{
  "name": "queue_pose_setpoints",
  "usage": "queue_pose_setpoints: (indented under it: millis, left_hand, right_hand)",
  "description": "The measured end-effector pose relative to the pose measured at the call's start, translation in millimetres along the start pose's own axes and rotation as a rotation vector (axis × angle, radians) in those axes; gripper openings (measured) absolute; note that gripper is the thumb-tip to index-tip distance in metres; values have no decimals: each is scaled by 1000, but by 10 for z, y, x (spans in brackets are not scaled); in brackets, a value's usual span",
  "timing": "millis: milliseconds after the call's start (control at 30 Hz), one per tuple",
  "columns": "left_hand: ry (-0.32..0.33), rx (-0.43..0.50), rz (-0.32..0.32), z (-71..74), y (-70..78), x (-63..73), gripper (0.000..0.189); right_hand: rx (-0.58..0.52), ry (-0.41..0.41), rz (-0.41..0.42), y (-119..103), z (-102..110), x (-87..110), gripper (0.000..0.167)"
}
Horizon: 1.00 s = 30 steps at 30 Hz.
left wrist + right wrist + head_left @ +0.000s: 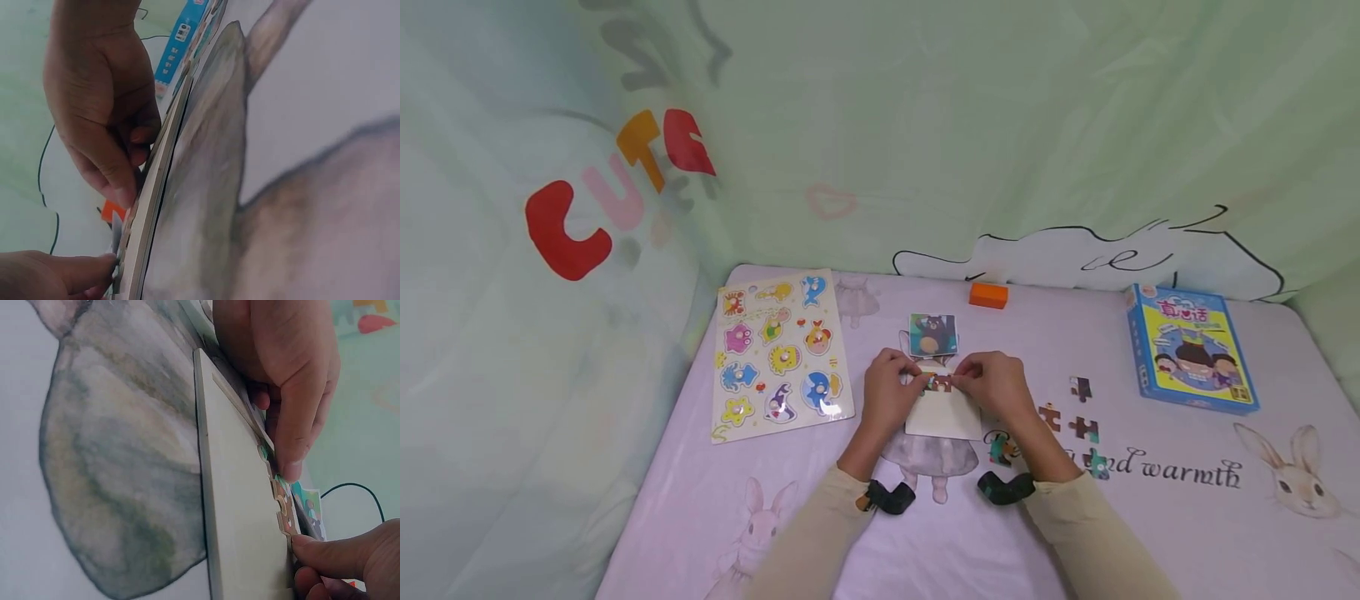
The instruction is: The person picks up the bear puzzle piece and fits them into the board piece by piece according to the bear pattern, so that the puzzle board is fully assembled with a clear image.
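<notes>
Both hands meet over a pale puzzle board [943, 417], where a short strip of jigsaw pieces [940, 382] with a brown bear's face lies along the far edge. My left hand [891, 396] pinches the strip's left end between thumb and finger. At its other end my right hand [996, 387] pinches the bear-face puzzle piece [285, 512], its thumb on the piece's edge. Just beyond the board lies a bear picture card [934, 335]. Loose jigsaw pieces [1084, 428] are scattered to the right, one of them partly behind the right forearm.
Left of the hands lies a sea-animal peg puzzle [782, 358]. An orange block [988, 296] sits near the table's back edge, and a blue boxed game [1195, 350] stands at the right. Curtains with printed letters close in the back and the left side.
</notes>
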<state>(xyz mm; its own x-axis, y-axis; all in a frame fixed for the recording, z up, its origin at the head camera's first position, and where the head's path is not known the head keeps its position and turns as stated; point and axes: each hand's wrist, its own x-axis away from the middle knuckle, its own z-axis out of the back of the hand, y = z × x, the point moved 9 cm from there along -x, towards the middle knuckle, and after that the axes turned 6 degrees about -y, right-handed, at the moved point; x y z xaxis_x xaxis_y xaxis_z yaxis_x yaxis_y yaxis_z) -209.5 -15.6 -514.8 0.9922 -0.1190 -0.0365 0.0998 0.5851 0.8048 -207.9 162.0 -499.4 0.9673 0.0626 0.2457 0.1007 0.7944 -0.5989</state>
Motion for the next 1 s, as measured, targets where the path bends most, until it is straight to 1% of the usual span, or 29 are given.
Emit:
queue_pose_setpoints:
  millis: [100, 300, 533, 667, 767, 900, 1000]
  left_hand:
    - [19, -5, 12, -5, -6, 0, 13]
    - [19, 0, 36, -4, -17, 5, 12]
    - [26, -10, 35, 7, 11, 6, 13]
    - [27, -20, 29, -1, 19, -2, 12]
    - [18, -26, 32, -17, 15, -3, 12]
    - [-9, -38, 43, -42, 22, 3, 20]
    - [-25, -52, 52, -52, 32, 7, 25]
  right_hand:
    - [-8, -16, 0, 5, -16, -5, 14]
    - [-12, -21, 19, 8, -42, -11, 14]
    - [-15, -3, 21, 8, -48, -7, 14]
    - [-18, -16, 43, -22, -62, -2, 15]
    - [-16, -22, 70, -50, -65, 5, 16]
    - [1, -14, 87, -64, -55, 8, 17]
    - [12, -34, 84, -68, -61, 3, 19]
